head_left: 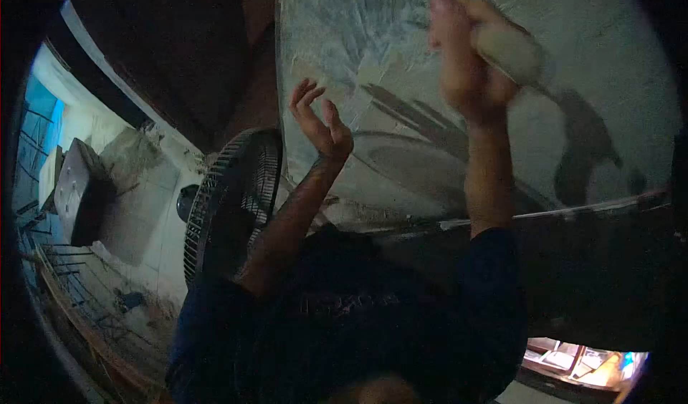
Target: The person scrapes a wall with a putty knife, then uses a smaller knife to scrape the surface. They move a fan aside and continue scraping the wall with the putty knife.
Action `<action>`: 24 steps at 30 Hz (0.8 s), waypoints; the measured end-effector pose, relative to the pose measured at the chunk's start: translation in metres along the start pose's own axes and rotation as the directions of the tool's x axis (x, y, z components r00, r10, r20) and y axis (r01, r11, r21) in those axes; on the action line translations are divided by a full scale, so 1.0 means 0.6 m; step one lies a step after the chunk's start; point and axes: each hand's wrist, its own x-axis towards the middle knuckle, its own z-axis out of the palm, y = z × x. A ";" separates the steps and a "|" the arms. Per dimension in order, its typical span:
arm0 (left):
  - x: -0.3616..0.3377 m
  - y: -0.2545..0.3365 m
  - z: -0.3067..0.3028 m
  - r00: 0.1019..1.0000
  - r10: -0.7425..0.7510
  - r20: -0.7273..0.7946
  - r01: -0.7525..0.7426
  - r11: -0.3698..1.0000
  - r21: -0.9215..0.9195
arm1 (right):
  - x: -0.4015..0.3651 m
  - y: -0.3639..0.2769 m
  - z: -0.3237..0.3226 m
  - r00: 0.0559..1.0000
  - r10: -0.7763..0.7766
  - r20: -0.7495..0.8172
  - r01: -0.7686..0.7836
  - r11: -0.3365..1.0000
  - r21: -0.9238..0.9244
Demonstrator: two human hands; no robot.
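Observation:
My right hand (476, 67) is raised over a pale, dusty-looking surface (609, 39), with its fingers closed round a pale, rounded object (510, 51). The object is dim and blurred, so I cannot make out its material. Lower and to the left, my left hand (324, 123) hovers near the surface's left edge, its fingers curved and apart, with nothing in it. Between the hands, a faint round, flat shape (412, 162) shows on the surface, partly under dark shadows of the hands.
A black caged fan (233, 203) stands close by my left forearm. Beyond it on the tiled floor (147, 210) is a dark tufted cushion or seat (77, 193). Dark panels rise at the upper left. A lit glass-fronted case (580, 364) shows at the lower right.

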 end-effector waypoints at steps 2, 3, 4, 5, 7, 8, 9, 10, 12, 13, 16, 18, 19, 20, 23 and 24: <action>-0.008 0.006 -0.018 1.000 0.020 0.018 -0.021 0.997 0.072 | -0.047 0.007 0.026 0.983 0.180 0.036 -0.181 0.983 0.022; -0.009 0.008 -0.022 0.999 0.029 0.032 -0.030 1.000 0.009 | -0.070 0.012 0.035 0.941 0.333 0.068 -0.335 0.942 0.030; -0.009 0.007 -0.021 0.998 0.043 0.038 -0.041 0.998 -0.056 | -0.082 0.009 0.029 0.915 0.381 0.131 -0.388 0.921 0.038; -0.013 0.006 -0.022 0.999 0.041 0.020 -0.040 0.998 -0.055 | -0.084 0.010 0.018 0.919 0.368 0.143 -0.377 0.925 0.042; -0.027 0.007 -0.031 0.989 -0.100 0.106 0.116 0.979 -0.167 | -0.062 -0.006 0.004 0.981 -0.078 -0.177 0.034 0.970 -0.241; -0.027 0.006 -0.031 0.991 -0.096 0.098 0.112 0.979 -0.169 | -0.064 0.006 -0.003 0.981 -0.086 -0.176 0.043 0.970 -0.239; -0.028 0.008 -0.034 0.989 -0.089 0.119 0.108 0.981 -0.164 | -0.068 0.013 -0.010 0.982 -0.086 -0.169 0.066 0.990 -0.121; -0.033 0.011 -0.040 0.985 -0.088 0.146 0.111 0.981 -0.157 | -0.074 0.013 -0.014 0.984 -0.078 -0.159 0.078 0.997 -0.003; -0.037 0.012 -0.047 0.987 -0.034 0.154 0.055 0.989 -0.134 | -0.085 -0.018 0.007 0.981 0.033 -0.192 -0.038 0.999 -0.023; -0.037 0.013 -0.048 0.988 0.022 0.154 -0.005 0.994 -0.107 | -0.084 -0.035 0.015 0.965 0.134 -0.227 -0.145 0.989 -0.031; -0.046 0.020 -0.049 0.968 -0.149 0.200 0.188 0.963 -0.194 | -0.072 -0.046 -0.019 0.926 0.251 -0.282 -0.210 0.963 0.168; -0.051 0.008 -0.052 0.963 -0.147 0.227 0.185 0.970 -0.158 | -0.084 -0.028 -0.023 0.931 0.117 -0.345 -0.084 0.990 0.109; -0.054 0.006 -0.054 0.957 -0.148 0.248 0.184 0.974 -0.128 | -0.102 -0.024 -0.011 0.930 0.122 -0.348 -0.091 0.990 0.105; -0.057 0.007 -0.055 0.957 -0.149 0.251 0.186 0.974 -0.130 | -0.115 -0.024 0.003 0.930 0.190 -0.314 -0.182 0.982 0.056; -0.051 0.013 -0.059 0.958 -0.128 0.256 0.183 0.962 -0.204 | -0.156 -0.016 0.003 0.927 0.247 -0.283 -0.253 0.967 0.015; -0.049 0.016 -0.065 0.952 -0.127 0.277 0.172 0.975 -0.142 | -0.130 -0.037 -0.003 0.908 0.217 -0.359 -0.185 0.975 0.122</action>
